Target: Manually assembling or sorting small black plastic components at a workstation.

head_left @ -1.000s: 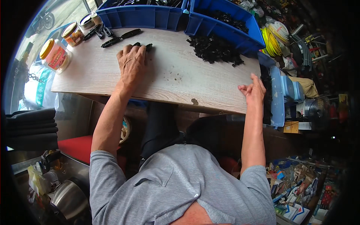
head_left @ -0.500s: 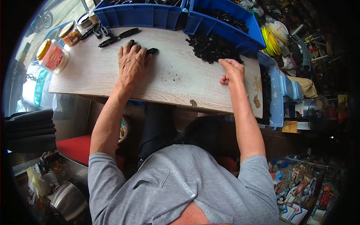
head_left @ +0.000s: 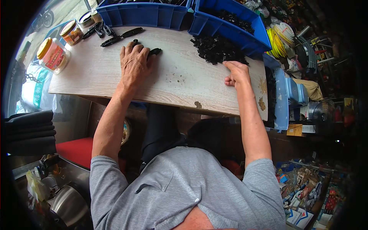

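My left hand [head_left: 134, 63] rests on the pale wooden table, its fingers closed over a slim black plastic piece [head_left: 155, 51] whose end sticks out to the right. The rest of that piece is hidden under the fingers. At the near edge of a heap of small black plastic parts [head_left: 212, 49] is my right hand [head_left: 238, 73], its fingertips by the parts and the other fingers curled in. Anything between those fingertips is too small to make out. Beyond my left hand lie long black pieces [head_left: 122, 37] set end to end, and several shorter black ones [head_left: 99, 30].
Two blue bins [head_left: 143, 16] [head_left: 230, 27] holding black parts stand along the far side. On the left are jars with yellow [head_left: 53, 57] and gold lids [head_left: 71, 33]. A light blue crate [head_left: 282, 99] sits beyond the table's right edge, near a yellow hose coil [head_left: 276, 43].
Both hands stay in nearly the same place. The view has shifted very slightly.
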Action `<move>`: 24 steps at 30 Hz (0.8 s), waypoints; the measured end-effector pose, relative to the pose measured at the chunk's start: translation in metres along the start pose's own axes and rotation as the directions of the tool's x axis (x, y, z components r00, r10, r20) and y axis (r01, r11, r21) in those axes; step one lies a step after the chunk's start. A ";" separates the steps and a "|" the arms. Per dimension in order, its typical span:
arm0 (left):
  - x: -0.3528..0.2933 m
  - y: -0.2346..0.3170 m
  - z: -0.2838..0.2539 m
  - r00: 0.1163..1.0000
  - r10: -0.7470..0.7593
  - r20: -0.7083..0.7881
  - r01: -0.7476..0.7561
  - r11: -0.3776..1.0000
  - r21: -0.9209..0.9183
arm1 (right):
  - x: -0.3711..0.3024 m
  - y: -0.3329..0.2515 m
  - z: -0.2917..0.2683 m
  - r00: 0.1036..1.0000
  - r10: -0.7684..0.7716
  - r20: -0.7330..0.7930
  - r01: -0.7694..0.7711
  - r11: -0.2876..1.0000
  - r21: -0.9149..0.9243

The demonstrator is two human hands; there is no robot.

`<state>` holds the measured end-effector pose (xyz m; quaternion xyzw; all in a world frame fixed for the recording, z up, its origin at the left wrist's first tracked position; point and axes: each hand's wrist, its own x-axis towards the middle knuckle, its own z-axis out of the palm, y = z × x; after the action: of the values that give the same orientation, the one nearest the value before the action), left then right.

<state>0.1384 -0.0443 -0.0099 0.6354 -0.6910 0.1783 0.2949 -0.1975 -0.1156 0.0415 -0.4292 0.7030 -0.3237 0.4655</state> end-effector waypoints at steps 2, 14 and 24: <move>0.001 0.000 -0.002 0.999 0.005 -0.037 -0.005 1.000 -0.009 | -0.005 0.001 -0.005 1.000 0.010 0.003 -0.010 1.000 0.023; -0.022 0.102 -0.005 0.988 -0.141 -0.057 0.034 0.569 -0.822 | -0.038 0.032 -0.029 0.967 -0.063 0.248 -0.023 0.944 0.329; -0.003 0.175 0.013 0.941 -0.065 0.332 0.338 0.145 -0.930 | -0.063 0.049 -0.005 0.921 -0.201 0.335 0.051 0.912 0.408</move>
<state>-0.0356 -0.0276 0.0002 0.3993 -0.5776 -0.4160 0.5778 -0.2041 -0.0376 0.0248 -0.4259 0.4940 -0.4009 0.6433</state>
